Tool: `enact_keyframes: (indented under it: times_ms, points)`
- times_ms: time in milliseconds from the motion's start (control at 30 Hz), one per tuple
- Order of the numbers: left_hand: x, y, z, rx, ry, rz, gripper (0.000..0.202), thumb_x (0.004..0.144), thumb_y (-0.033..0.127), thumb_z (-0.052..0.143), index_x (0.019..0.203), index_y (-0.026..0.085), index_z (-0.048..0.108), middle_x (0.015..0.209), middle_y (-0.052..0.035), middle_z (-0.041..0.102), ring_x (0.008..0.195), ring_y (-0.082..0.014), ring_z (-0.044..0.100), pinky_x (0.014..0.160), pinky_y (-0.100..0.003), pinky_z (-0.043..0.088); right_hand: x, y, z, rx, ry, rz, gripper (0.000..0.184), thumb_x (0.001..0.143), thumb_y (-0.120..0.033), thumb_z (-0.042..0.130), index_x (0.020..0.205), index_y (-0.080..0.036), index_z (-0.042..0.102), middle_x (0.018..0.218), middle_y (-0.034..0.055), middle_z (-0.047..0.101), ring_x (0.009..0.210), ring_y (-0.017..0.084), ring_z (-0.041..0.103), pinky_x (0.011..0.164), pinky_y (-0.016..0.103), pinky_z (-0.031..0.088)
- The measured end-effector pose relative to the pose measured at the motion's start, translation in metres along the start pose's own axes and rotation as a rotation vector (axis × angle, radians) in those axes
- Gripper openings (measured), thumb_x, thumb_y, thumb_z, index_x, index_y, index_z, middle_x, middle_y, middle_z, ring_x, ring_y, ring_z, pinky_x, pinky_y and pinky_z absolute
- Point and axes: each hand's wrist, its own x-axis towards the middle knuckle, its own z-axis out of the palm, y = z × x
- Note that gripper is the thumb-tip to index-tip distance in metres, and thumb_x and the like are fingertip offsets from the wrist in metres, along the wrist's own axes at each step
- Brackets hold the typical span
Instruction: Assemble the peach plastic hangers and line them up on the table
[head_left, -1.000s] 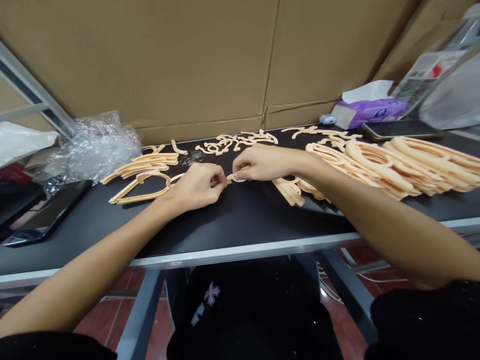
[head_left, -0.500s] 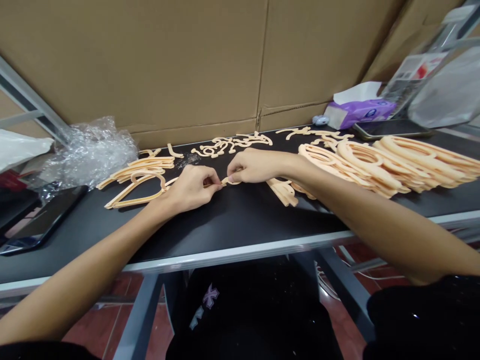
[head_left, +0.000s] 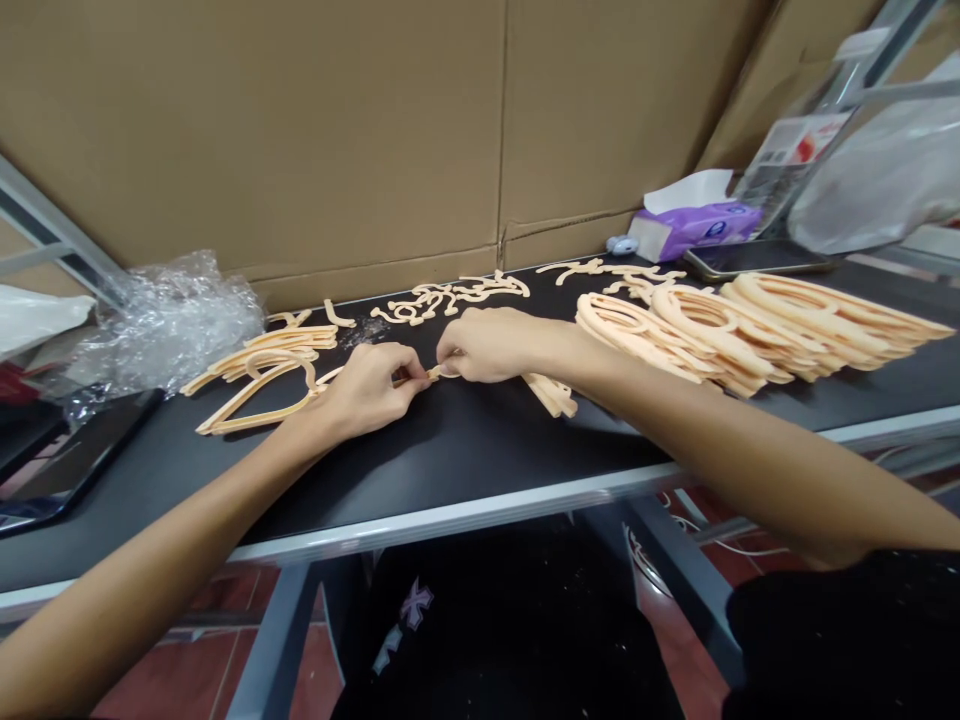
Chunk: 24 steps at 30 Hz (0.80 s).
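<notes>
Both hands meet low over the middle of the black tabletop [head_left: 450, 450]. Fingers of my left hand [head_left: 379, 385] pinch one end of a thin peach-coloured strip [head_left: 434, 373]. My right hand [head_left: 487, 345] is closed on the other end, its fingertips close to those of the left. Most of the strip is hidden by the fingers. Left of my left hand lies a curved peach frame piece [head_left: 259, 400], beside a small stack of straight strips [head_left: 277, 345]. A bundle of short peach pieces [head_left: 551, 393] sits under my right wrist.
Overlapping stacks of peach loop-shaped pieces [head_left: 750, 330] fill the right side. Small curvy pieces [head_left: 450, 295] lie along the back by a cardboard wall [head_left: 337, 130]. Crumpled clear plastic [head_left: 165, 320] and a dark phone [head_left: 90, 450] are left; a purple tissue pack [head_left: 705, 228] is back right.
The view has shifted slightly, so the table contents sit a bit further left. Both hands keep their pinch, and the strip between them shows less than before.
</notes>
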Motion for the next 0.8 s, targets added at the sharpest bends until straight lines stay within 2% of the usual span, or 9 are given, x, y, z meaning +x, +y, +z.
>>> enact_keyframes:
  times_ms: [200, 400, 567, 800]
  points:
    - [0.0, 0.002, 0.001, -0.012, 0.003, -0.001, 0.015, 0.081, 0.026, 0.063, 0.072, 0.018, 0.072, 0.077, -0.0031, 0.079, 0.071, -0.0191, 0.072, 0.07, -0.029, 0.049, -0.008, -0.011, 0.0, -0.115, 0.056, -0.019, 0.038, 0.091, -0.015, 0.053, 0.114, -0.022, 0.082, 0.101, 0.0088, 0.081, 0.085, 0.021, 0.068, 0.066, 0.031, 0.031]
    - [0.0, 0.0, 0.001, -0.008, -0.004, -0.025, 0.015, 0.083, 0.026, 0.063, 0.074, 0.018, 0.072, 0.077, -0.0034, 0.079, 0.07, -0.0186, 0.071, 0.069, -0.029, 0.048, -0.01, -0.018, 0.001, -0.268, 0.075, -0.061, 0.032, 0.094, -0.013, 0.052, 0.105, -0.015, 0.082, 0.097, 0.0134, 0.08, 0.09, 0.026, 0.072, 0.064, 0.033, 0.025]
    - [0.0, 0.0, -0.001, 0.005, -0.011, -0.023, 0.013, 0.084, 0.024, 0.064, 0.073, 0.019, 0.07, 0.077, -0.0029, 0.078, 0.07, -0.0182, 0.07, 0.068, -0.029, 0.048, -0.009, -0.018, 0.002, -0.279, 0.078, -0.084, 0.033, 0.094, -0.011, 0.052, 0.108, -0.014, 0.082, 0.1, 0.0153, 0.081, 0.097, 0.029, 0.075, 0.065, 0.034, 0.026]
    - [-0.001, -0.001, -0.003, 0.045, 0.001, 0.082, 0.012, 0.085, 0.02, 0.061, 0.075, 0.019, 0.069, 0.077, -0.0032, 0.077, 0.07, -0.0178, 0.069, 0.069, -0.028, 0.049, -0.009, -0.019, 0.001, -0.277, 0.095, -0.089, 0.032, 0.096, -0.014, 0.054, 0.11, -0.014, 0.083, 0.103, 0.0166, 0.081, 0.103, 0.031, 0.076, 0.067, 0.034, 0.031]
